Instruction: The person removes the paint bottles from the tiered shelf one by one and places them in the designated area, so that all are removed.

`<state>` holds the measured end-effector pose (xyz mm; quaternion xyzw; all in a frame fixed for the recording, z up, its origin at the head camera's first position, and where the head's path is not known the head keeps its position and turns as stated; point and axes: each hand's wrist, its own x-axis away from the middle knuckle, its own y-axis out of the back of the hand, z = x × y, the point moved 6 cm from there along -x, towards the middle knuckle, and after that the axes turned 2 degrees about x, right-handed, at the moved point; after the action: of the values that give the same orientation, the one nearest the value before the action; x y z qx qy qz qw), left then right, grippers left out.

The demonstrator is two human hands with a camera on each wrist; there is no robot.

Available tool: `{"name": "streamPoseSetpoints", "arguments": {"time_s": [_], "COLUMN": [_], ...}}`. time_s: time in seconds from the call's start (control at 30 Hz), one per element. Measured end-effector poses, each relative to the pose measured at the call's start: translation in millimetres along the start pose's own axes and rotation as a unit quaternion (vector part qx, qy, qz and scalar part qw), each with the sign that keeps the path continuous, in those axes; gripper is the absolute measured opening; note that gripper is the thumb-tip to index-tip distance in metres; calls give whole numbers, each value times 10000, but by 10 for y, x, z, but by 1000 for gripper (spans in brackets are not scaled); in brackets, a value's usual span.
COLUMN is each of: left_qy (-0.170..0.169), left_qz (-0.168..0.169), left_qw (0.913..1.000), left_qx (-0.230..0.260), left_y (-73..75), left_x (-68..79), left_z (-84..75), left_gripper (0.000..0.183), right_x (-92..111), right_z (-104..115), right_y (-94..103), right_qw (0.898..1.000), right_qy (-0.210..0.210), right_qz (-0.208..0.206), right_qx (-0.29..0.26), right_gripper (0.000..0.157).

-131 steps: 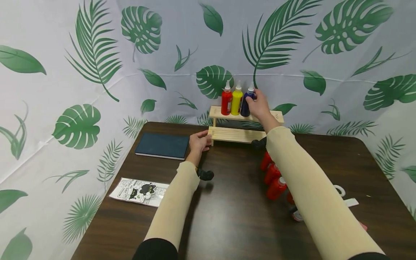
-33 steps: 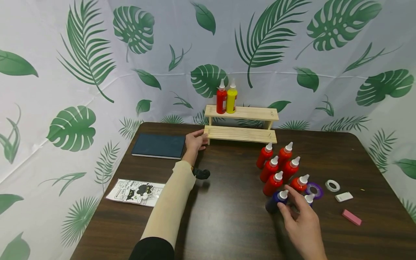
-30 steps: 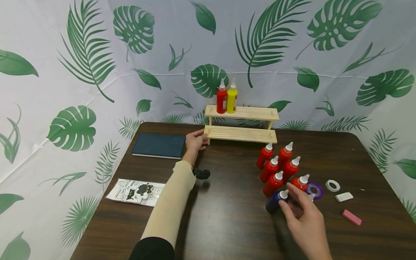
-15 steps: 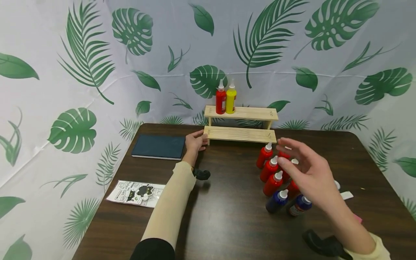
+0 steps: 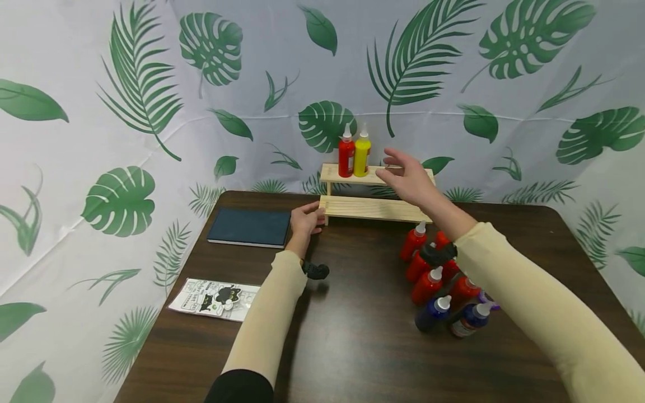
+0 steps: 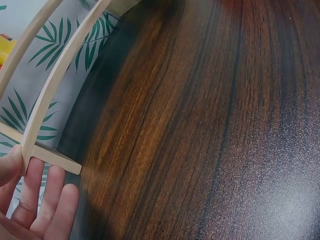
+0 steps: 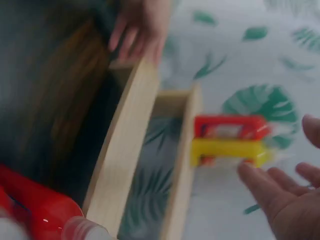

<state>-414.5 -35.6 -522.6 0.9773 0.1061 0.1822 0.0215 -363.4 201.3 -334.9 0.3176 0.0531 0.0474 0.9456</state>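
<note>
A two-tier wooden shelf (image 5: 373,208) stands against the backdrop. On its upper tier are a red paint bottle (image 5: 346,159) and a yellow paint bottle (image 5: 361,158), upright side by side. My left hand (image 5: 306,219) holds the left end of the lower tier; the left wrist view has the thumb above the plank (image 6: 47,95) and fingers under it. To the right of the yellow bottle, my right hand (image 5: 407,178) is raised with fingers spread, holding nothing. In the right wrist view its fingers (image 7: 265,190) are close to the yellow bottle (image 7: 227,151); contact is unclear through blur.
Several red bottles (image 5: 427,285) stand in a cluster on the table's right side, partly behind my right arm. Two dark blue bottles (image 5: 432,313) are in front of them. A dark notebook (image 5: 249,226) and a cat-printed packet (image 5: 214,299) lie at left.
The dark blue bottle went from the upper tier to the table in front of the red ones, where my right hand let go. That hand has since risen towards the yellow bottle. My left hand stayed.
</note>
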Motion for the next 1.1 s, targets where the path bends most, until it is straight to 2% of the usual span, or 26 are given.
{"name": "streamPoseSetpoints", "arguments": {"time_s": [0.1,0.2,0.37,0.53,0.67,0.9,1.1], "left_qy": [18,39,54,0,67,143,147], "left_qz": [-24,-2,8,-28,-2,-83,-41], "left_qw": [10000,10000,9999,10000,10000,9998,9999], "left_qx": [-29,-55,-86,-58,-56,-89,-47], "left_y": [-3,-15,-10,22,22,27,33], "left_x": [-23,-41,-46,-34,-26,-15,-23], "left_z": [-3,4,15,3,4,4,-16], "left_gripper": [28,28,27,28,27,27,27], "right_x": [-301,-519,-746,-912,-984,-973,-875], "right_z": [-140,-253,-304,-243,-201,-170,-163], "right_y": [-130,-235,-299,-317,-330,-270,-159], "right_qw": [9999,9997,9987,9991,9995,9977,9971], "right_qy": [32,-25,-221,-139,-132,-283,-109], "right_qz": [-67,-171,-457,-394,-248,-607,-753], "right_qx": [125,177,54,-94,-159,-144,37], "right_gripper": [67,70,72,70,62,51,48]}}
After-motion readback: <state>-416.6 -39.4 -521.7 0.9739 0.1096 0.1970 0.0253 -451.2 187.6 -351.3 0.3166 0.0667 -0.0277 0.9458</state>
